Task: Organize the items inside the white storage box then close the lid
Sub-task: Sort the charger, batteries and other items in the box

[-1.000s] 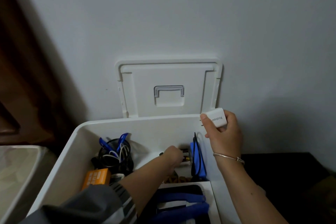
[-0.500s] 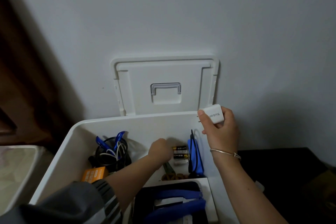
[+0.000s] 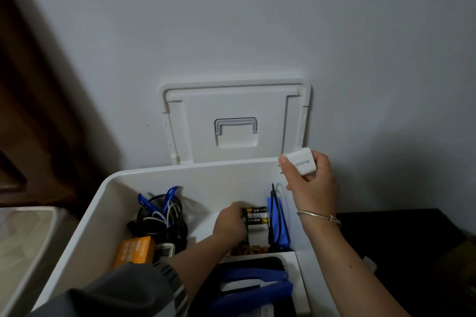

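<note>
The white storage box stands open below me, its lid leaning upright against the wall behind it. My right hand holds a white charger plug above the box's back right corner. My left hand reaches down into the box and its fingers curl at the left ends of two black and gold batteries lying side by side. A blue power bank with a black cable stands on edge just right of the batteries.
Inside the box at left lie a tangle of black, white and blue cables and an orange packet. A black and blue item in a white tray fills the near part. A pale bin stands at left, a dark surface at right.
My left hand drew back to the left, uncovering the two batteries, and now sits at their ends. My right hand with the charger plug stayed above the back right corner.
</note>
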Action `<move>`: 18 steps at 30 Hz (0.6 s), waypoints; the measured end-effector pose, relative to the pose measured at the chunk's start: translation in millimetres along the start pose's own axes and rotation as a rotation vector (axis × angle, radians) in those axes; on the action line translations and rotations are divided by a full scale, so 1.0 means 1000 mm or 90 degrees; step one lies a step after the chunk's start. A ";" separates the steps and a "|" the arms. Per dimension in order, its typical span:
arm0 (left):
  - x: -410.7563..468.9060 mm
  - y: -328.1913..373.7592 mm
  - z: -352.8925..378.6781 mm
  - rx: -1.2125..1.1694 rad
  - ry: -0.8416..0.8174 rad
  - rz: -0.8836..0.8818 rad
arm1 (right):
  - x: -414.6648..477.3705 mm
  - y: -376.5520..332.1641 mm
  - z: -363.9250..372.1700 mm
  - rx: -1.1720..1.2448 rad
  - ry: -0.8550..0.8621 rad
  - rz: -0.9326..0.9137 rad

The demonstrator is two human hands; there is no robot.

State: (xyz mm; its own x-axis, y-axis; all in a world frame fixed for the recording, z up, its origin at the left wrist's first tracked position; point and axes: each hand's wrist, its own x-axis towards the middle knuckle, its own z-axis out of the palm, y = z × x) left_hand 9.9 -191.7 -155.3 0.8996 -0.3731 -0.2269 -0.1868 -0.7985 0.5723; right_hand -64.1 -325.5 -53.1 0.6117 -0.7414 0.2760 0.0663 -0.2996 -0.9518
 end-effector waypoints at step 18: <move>-0.050 -0.004 -0.093 0.046 -0.184 0.223 | -0.001 0.006 0.001 -0.069 -0.059 -0.100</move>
State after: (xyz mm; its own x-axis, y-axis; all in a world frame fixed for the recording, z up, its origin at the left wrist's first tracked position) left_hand 2.3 -125.5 -72.5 0.6322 -0.7349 -0.2455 -0.4963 -0.6273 0.6001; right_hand -63.5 -326.0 -58.7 0.6702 -0.6243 0.4014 0.0841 -0.4735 -0.8768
